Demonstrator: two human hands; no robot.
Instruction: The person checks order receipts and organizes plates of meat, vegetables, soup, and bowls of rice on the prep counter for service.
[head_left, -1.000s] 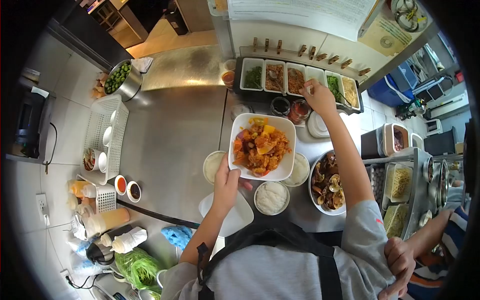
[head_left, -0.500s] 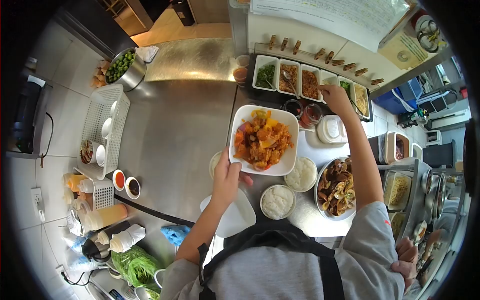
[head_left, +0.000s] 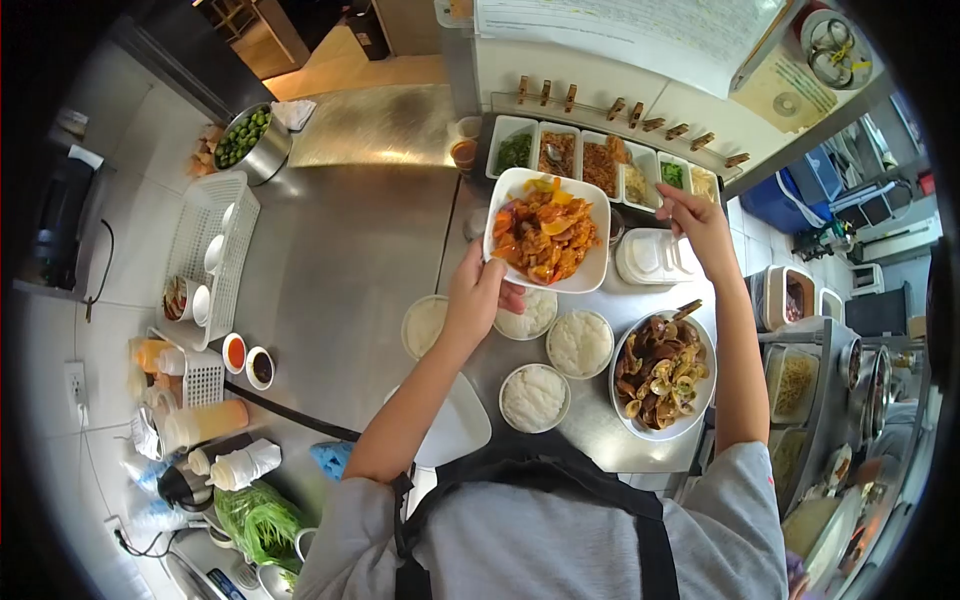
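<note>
My left hand grips the lower left edge of a white square bowl, raised above the counter and filled with saucy orange food with yellow and red pieces. Over the front edge of the topping trays is my right hand, its fingers bent and drawn together; anything between the fingertips is too small to make out. Chopped greens lie in a tray just beyond them. Below the bowl are several round bowls of white rice, and a plate of clams stands to their right.
A white lidded container sits below my right hand. At the left stand a white basket, a pot of green fruit and two sauce cups. Clothespins line the back wall. A white tray lies near my left forearm.
The bowl in my left hand has moved forward and right, nearer the trays. My right hand has shifted right along them. The other person's hand at my right sleeve is no longer there.
</note>
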